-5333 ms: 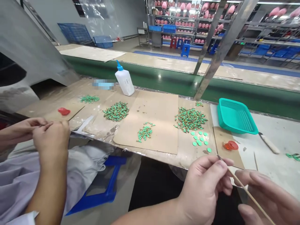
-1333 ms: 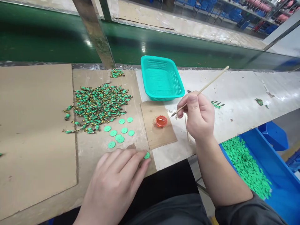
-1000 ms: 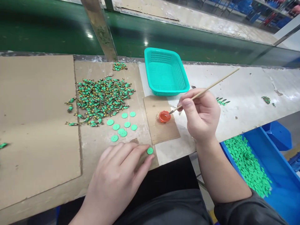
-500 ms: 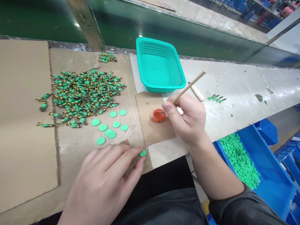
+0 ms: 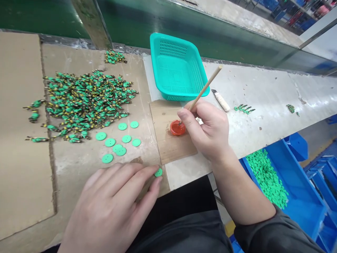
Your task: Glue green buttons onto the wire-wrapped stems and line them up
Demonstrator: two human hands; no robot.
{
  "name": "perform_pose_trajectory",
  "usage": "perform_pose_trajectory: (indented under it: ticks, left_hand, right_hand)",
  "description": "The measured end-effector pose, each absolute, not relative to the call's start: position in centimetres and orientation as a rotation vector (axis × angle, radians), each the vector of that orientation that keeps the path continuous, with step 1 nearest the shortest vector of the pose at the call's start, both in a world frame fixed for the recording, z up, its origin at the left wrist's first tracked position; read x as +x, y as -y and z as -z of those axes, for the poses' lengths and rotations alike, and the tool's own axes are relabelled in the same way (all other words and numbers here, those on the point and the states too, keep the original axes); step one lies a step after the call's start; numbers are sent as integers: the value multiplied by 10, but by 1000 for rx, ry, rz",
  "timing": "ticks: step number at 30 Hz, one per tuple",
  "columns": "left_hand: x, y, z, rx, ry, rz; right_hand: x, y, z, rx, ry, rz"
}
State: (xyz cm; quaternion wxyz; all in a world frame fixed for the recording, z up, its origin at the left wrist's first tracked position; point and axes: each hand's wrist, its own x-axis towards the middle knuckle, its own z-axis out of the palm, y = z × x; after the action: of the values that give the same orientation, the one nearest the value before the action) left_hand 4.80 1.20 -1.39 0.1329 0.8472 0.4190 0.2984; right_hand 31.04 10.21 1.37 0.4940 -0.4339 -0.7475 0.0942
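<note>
Between thumb and fingers, my left hand (image 5: 113, 200) pinches a small green disc (image 5: 158, 172) near the table's front edge. My right hand (image 5: 207, 128) is closed around a thin wooden stick (image 5: 205, 88), held slanting. The stick's lower tip dips into a small red pot (image 5: 178, 128) with shiny red-orange contents. Under the pot lies a brown cardboard piece (image 5: 168, 151). Several more green discs with small holes (image 5: 126, 138) lie flat beyond my left hand, two of them overlapping.
Small green, black and yellow figures (image 5: 89, 102) form a heap at left, beside a cardboard sheet (image 5: 23, 140). A turquoise basket (image 5: 181, 95) stands at the back. Right of it lie a white-handled knife (image 5: 221, 101) and several small green pieces (image 5: 244, 109). A blue bin (image 5: 297, 186) holds green discs below.
The stick stands a little steeper, its top shifted left, its tip still in the red pot. My left hand keeps its pinch on the disc. The whole view has shifted slightly.
</note>
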Motion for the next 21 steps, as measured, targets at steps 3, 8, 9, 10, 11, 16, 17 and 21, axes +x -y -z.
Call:
perform_pose_trajectory:
  ticks: [3,8,9,10,11,16,17,21]
  left_hand:
    - [48,-12,15,2469,-1206,-866]
    - [49,-13,16,2463,-1220,-875]
    - [49,-13,16,2464,-1217,-879]
    - [50,-13,16,2462,-1221,-876]
    - [50,-13,15,2459,-1223,-872]
    - [50,-13,14,2447,-1236,-878]
    - [50,-13,15,2448,-1236,-877]
    - [48,-12,16,2446,-1245,-866]
  right_hand:
    - [310,-103,-13,-1055,1807,-228]
    - [310,-104,-12,-1045,1804,-238]
    - [310,-104,-12,-1047,1802,-241]
    - [310,-103,-12,-1056,1798,-245]
    - [310,-103,-12,-1062,1793,-247]
    - [310,-103,-12,-1047,1792,-247]
    - [310,-103,-12,-1047,1791,-243]
    - [311,-102,-12,-1072,1775,-231]
